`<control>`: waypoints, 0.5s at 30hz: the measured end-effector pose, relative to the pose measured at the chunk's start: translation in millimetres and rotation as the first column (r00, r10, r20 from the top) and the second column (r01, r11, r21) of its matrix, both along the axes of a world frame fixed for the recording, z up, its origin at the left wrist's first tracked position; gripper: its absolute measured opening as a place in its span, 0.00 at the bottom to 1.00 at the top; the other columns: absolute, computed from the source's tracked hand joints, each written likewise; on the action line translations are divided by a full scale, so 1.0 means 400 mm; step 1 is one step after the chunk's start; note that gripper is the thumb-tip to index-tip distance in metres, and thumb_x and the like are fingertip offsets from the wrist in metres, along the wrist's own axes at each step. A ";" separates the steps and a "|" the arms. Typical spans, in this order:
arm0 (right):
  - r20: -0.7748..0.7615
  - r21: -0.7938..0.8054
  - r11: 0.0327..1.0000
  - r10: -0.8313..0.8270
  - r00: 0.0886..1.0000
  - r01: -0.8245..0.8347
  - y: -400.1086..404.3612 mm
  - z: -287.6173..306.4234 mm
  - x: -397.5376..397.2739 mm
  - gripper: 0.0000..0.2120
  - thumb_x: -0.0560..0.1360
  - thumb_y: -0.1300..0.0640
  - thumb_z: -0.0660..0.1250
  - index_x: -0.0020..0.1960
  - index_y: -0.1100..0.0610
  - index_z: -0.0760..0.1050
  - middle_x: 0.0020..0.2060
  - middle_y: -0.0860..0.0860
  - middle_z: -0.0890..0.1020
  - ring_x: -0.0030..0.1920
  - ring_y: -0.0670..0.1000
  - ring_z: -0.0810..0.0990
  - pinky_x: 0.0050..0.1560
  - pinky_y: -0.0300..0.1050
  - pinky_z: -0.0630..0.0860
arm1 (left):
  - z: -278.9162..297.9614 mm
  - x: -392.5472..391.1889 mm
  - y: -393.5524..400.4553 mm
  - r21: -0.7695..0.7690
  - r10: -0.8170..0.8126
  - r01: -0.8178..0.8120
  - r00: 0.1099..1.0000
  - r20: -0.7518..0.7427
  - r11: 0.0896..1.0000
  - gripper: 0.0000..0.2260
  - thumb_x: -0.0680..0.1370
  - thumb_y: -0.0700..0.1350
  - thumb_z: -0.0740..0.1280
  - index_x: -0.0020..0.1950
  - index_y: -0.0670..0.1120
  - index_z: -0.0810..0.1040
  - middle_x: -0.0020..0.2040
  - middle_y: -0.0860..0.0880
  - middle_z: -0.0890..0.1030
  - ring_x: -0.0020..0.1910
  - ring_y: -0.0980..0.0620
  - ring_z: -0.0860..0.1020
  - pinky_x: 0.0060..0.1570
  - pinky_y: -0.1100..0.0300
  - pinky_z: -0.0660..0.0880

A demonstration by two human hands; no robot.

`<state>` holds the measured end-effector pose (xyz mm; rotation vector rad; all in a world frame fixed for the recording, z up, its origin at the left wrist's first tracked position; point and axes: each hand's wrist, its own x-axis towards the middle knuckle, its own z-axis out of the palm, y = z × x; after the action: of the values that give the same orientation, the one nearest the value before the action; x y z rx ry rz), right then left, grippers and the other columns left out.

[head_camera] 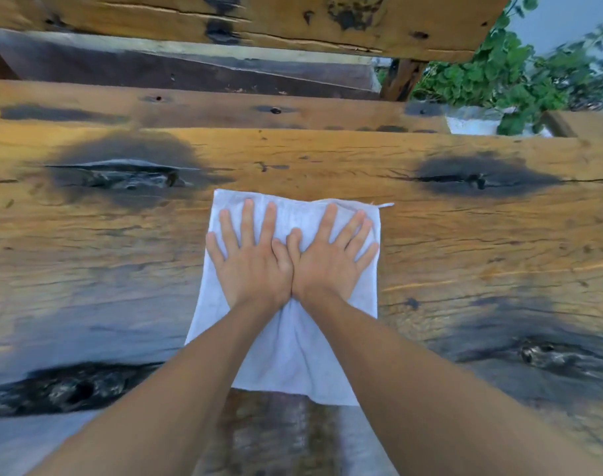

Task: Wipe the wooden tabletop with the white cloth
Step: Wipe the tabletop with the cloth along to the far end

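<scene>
Lying under spread fingers [248, 218], white cloth [289, 352] — flat

The wooden tabletop [465, 235] is rough-grained plank, amber, with dark charred-looking knots and fine cracks; nearer the wrists than the fingertips it shows a grey sheen, perhaps damp. Under the spread fingers [248, 218] of the left hand [255, 266] and right hand [327, 266] lies the white cloth [293, 355], a matt, soft woven fabric, lightly creased between the forearms
</scene>
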<state>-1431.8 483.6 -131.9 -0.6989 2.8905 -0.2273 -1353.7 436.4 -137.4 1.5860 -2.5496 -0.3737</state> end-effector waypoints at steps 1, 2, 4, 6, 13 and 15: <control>-0.005 -0.009 1.000 0.001 1.000 -0.002 -0.046 0.000 -0.043 0.37 0.80 0.34 0.45 0.83 0.49 0.41 0.81 0.63 0.40 0.81 0.61 0.36 0.77 0.67 0.36 | 0.001 -0.045 -0.047 -0.013 -0.005 0.005 1.000 -0.005 1.000 0.26 0.82 0.54 0.42 0.81 0.62 0.46 0.83 0.55 0.46 0.82 0.45 0.42 0.77 0.40 0.41; -0.001 -0.016 1.000 0.002 1.000 -0.002 -0.083 0.002 -0.075 0.37 0.80 0.34 0.45 0.83 0.49 0.41 0.81 0.63 0.40 0.81 0.61 0.35 0.77 0.67 0.36 | 0.003 -0.078 -0.085 -0.012 -0.005 0.005 1.000 -0.008 1.000 0.26 0.82 0.54 0.42 0.81 0.62 0.47 0.83 0.56 0.46 0.82 0.45 0.42 0.77 0.40 0.41; -0.005 -0.017 1.000 0.010 1.000 -0.010 -0.153 0.002 -0.136 0.37 0.80 0.34 0.44 0.83 0.50 0.41 0.81 0.63 0.40 0.81 0.61 0.35 0.77 0.67 0.36 | 0.004 -0.139 -0.155 -0.019 0.002 -0.002 1.000 -0.002 1.000 0.26 0.81 0.54 0.41 0.81 0.62 0.47 0.83 0.56 0.45 0.82 0.45 0.42 0.77 0.39 0.41; 0.001 -0.029 0.999 0.016 1.000 -0.015 -0.219 0.003 -0.198 0.37 0.80 0.34 0.44 0.83 0.50 0.40 0.81 0.63 0.40 0.81 0.61 0.35 0.77 0.67 0.36 | 0.006 -0.199 -0.218 -0.020 0.011 -0.010 1.000 0.019 1.000 0.26 0.82 0.54 0.41 0.81 0.63 0.45 0.83 0.56 0.44 0.82 0.44 0.41 0.77 0.39 0.41; -0.023 -0.030 0.998 0.063 0.998 -0.064 -0.368 0.014 -0.341 0.33 0.81 0.35 0.43 0.83 0.46 0.47 0.82 0.63 0.42 0.81 0.62 0.37 0.76 0.67 0.33 | 0.038 -0.346 -0.369 -0.015 0.006 -0.005 1.000 0.027 1.000 0.25 0.82 0.55 0.43 0.80 0.60 0.55 0.83 0.52 0.51 0.81 0.42 0.41 0.77 0.38 0.39; -0.023 -0.014 0.996 0.085 0.996 -0.086 -0.393 0.015 -0.369 0.30 0.81 0.36 0.42 0.81 0.44 0.56 0.82 0.61 0.46 0.81 0.62 0.38 0.76 0.68 0.34 | 0.038 -0.371 -0.395 -0.015 0.011 -0.011 0.999 0.033 1.000 0.25 0.81 0.55 0.44 0.77 0.57 0.63 0.81 0.51 0.58 0.81 0.41 0.44 0.76 0.37 0.41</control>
<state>-1579.4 326.4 -126.0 -0.8310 2.8746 -0.2317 -1502.2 278.5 -122.2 1.6132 -2.5604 -0.3290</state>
